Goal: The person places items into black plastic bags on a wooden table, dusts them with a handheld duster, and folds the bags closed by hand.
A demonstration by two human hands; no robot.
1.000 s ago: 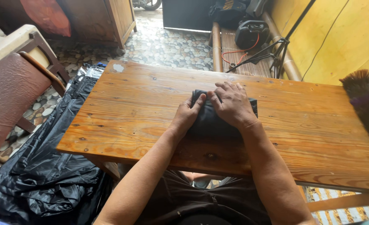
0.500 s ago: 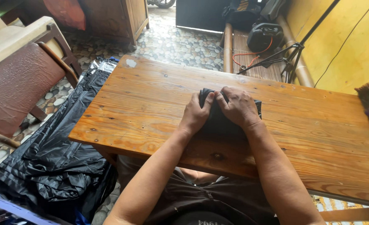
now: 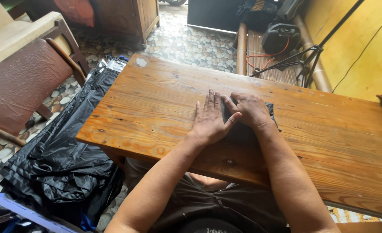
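Your wooden table (image 3: 156, 103) fills the middle of the view, its near edge against your body. To its left, a heap of black plastic sheeting (image 3: 57, 159) lies on the pebbled floor, and a brown padded chair (image 3: 14, 82) stands further left. On a bench at the far right sits a black bag (image 3: 279, 36) with an orange cord. On the table, just right of centre, lies the folded black bag (image 3: 247, 129), mostly covered by your 2 hands. Your left hand (image 3: 210, 118) lies flat, fingers spread, half on the bag's left edge. Your right hand (image 3: 249, 110) presses on top, palm down, gripping nothing.
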